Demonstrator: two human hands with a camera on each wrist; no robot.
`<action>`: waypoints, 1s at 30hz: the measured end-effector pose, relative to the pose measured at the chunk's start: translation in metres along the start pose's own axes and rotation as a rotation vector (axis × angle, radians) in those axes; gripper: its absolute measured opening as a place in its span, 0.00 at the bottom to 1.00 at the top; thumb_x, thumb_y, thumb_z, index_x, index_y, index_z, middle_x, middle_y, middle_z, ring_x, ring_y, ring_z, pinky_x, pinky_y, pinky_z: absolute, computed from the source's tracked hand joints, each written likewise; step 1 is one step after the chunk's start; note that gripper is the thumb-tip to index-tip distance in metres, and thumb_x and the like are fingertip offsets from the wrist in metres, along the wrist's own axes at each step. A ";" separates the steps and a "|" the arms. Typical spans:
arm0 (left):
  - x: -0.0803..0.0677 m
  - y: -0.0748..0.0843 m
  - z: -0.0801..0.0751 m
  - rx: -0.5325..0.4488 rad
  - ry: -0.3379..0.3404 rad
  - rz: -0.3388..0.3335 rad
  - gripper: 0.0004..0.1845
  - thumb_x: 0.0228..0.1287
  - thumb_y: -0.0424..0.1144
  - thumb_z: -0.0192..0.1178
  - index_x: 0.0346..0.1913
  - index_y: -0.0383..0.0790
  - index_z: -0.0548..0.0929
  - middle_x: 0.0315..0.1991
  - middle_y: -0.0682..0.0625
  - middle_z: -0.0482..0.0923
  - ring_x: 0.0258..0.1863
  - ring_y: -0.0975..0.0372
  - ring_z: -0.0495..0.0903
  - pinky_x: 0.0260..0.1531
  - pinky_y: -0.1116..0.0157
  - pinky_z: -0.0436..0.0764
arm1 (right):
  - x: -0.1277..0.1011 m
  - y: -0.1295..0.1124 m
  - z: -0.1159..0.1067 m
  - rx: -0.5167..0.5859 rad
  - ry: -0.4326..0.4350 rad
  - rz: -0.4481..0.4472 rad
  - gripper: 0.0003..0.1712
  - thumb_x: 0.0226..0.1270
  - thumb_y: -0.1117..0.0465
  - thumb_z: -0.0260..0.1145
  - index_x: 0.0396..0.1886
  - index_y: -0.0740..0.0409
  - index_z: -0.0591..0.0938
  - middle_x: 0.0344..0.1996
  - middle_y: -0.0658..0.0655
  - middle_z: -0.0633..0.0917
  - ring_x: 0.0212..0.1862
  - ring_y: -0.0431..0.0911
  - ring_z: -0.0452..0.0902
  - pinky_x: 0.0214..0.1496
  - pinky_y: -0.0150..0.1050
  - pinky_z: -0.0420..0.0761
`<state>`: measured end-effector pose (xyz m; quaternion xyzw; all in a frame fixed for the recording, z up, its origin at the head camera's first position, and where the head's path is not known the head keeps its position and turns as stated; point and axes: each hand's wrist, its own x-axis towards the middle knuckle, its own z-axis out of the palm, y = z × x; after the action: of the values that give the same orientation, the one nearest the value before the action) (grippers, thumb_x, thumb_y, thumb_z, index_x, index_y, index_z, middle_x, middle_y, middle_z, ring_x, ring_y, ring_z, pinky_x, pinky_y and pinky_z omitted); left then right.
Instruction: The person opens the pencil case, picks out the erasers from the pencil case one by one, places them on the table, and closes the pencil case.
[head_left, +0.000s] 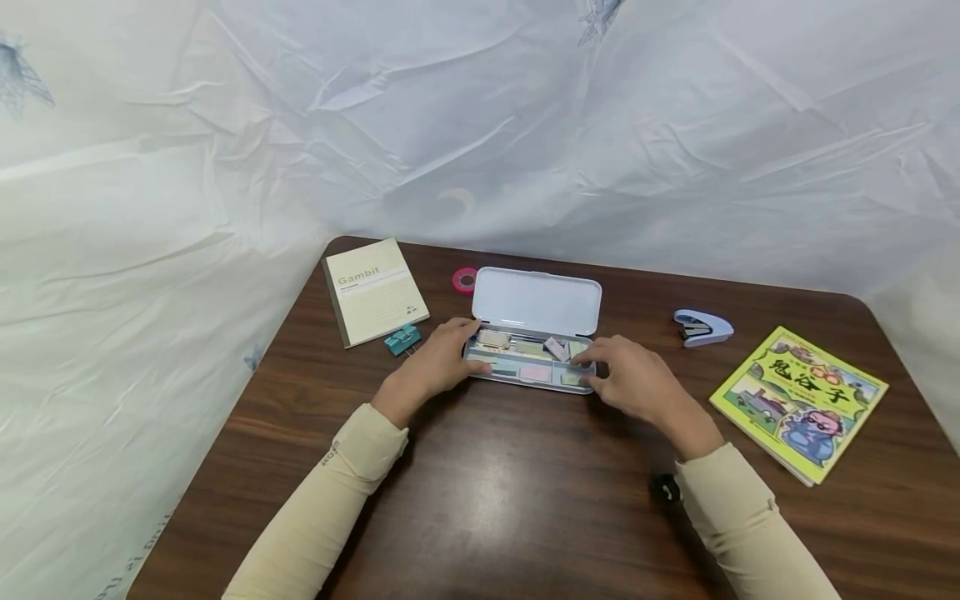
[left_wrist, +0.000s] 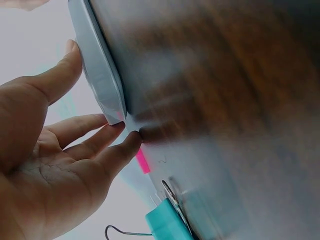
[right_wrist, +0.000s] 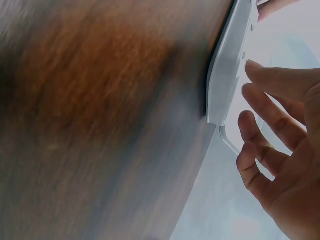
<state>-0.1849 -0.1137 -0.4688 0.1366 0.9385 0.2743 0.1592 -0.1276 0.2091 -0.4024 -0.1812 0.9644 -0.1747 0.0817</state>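
Note:
A white pencil case (head_left: 536, 302) stands with its lid raised in the middle of the table. Several small items lie in its compartments, among them a pink eraser (head_left: 536, 372) and a tilted pinkish block (head_left: 557, 348). My left hand (head_left: 438, 358) holds the case's left end, its thumb at the front edge and its fingertips at the end, as the left wrist view also shows. My right hand (head_left: 630, 375) hovers at the right end, fingers loosely bent over the compartment there. In the right wrist view, its fingertips (right_wrist: 254, 67) stand apart with nothing visible between them.
Left of the case lie a Gambit notebook (head_left: 377, 292), a teal binder clip (head_left: 402, 339) and a pink tape roll (head_left: 464, 280). On the right are a light blue stapler (head_left: 702, 327) and a yellow picture book (head_left: 799, 403). A white curtain (head_left: 480, 150) hangs behind the table.

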 end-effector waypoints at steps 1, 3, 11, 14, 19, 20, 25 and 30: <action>0.000 0.000 0.000 -0.001 -0.001 -0.001 0.51 0.77 0.56 0.77 0.92 0.41 0.64 0.91 0.42 0.64 0.91 0.47 0.64 0.89 0.46 0.69 | 0.000 0.000 0.000 -0.015 0.000 -0.010 0.16 0.78 0.62 0.78 0.62 0.52 0.96 0.62 0.63 0.93 0.55 0.54 0.87 0.57 0.62 0.88; 0.001 -0.002 0.001 0.001 -0.002 -0.003 0.52 0.77 0.57 0.77 0.92 0.42 0.63 0.91 0.42 0.64 0.91 0.47 0.64 0.89 0.46 0.69 | 0.001 -0.001 0.002 -0.046 0.003 -0.025 0.16 0.77 0.62 0.79 0.61 0.52 0.96 0.61 0.62 0.94 0.53 0.53 0.87 0.54 0.59 0.89; 0.006 -0.007 0.005 0.006 -0.008 0.004 0.52 0.77 0.57 0.76 0.93 0.42 0.62 0.91 0.42 0.63 0.91 0.48 0.63 0.89 0.47 0.69 | 0.005 -0.003 0.005 -0.110 0.028 -0.054 0.12 0.74 0.65 0.81 0.53 0.52 0.99 0.51 0.57 0.97 0.41 0.46 0.80 0.40 0.42 0.78; 0.006 -0.008 0.005 0.003 -0.006 0.004 0.52 0.77 0.57 0.76 0.93 0.42 0.62 0.91 0.42 0.63 0.91 0.47 0.64 0.89 0.47 0.70 | 0.006 -0.005 0.005 -0.127 0.025 -0.042 0.12 0.73 0.66 0.81 0.52 0.51 0.99 0.47 0.55 0.96 0.40 0.45 0.76 0.38 0.38 0.73; 0.005 -0.006 0.004 -0.004 -0.009 0.002 0.53 0.77 0.57 0.76 0.93 0.42 0.62 0.91 0.41 0.62 0.91 0.47 0.63 0.89 0.47 0.69 | 0.008 -0.007 0.005 -0.155 0.012 -0.053 0.12 0.73 0.67 0.81 0.52 0.51 0.99 0.45 0.53 0.95 0.41 0.45 0.75 0.37 0.37 0.73; 0.005 -0.006 0.004 -0.005 -0.010 0.001 0.52 0.77 0.57 0.76 0.93 0.42 0.62 0.91 0.41 0.62 0.91 0.47 0.63 0.89 0.47 0.69 | 0.009 -0.007 0.005 -0.163 0.008 -0.062 0.12 0.73 0.67 0.81 0.52 0.52 0.99 0.44 0.53 0.95 0.41 0.45 0.75 0.37 0.37 0.73; 0.001 -0.001 0.002 -0.017 -0.013 -0.001 0.52 0.78 0.55 0.76 0.93 0.40 0.61 0.91 0.40 0.62 0.91 0.46 0.63 0.89 0.46 0.68 | 0.012 -0.006 0.006 -0.214 -0.008 -0.123 0.11 0.73 0.66 0.82 0.51 0.53 0.99 0.44 0.53 0.96 0.40 0.45 0.77 0.40 0.41 0.79; -0.002 0.002 -0.001 -0.031 -0.011 -0.007 0.52 0.78 0.54 0.76 0.93 0.40 0.61 0.92 0.39 0.62 0.92 0.45 0.62 0.90 0.45 0.67 | 0.015 -0.005 0.005 -0.202 -0.034 -0.158 0.10 0.74 0.67 0.81 0.51 0.55 0.99 0.46 0.55 0.97 0.44 0.47 0.85 0.49 0.49 0.85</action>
<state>-0.1827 -0.1129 -0.4664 0.1324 0.9337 0.2875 0.1673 -0.1383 0.1972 -0.4064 -0.2670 0.9582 -0.0796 0.0651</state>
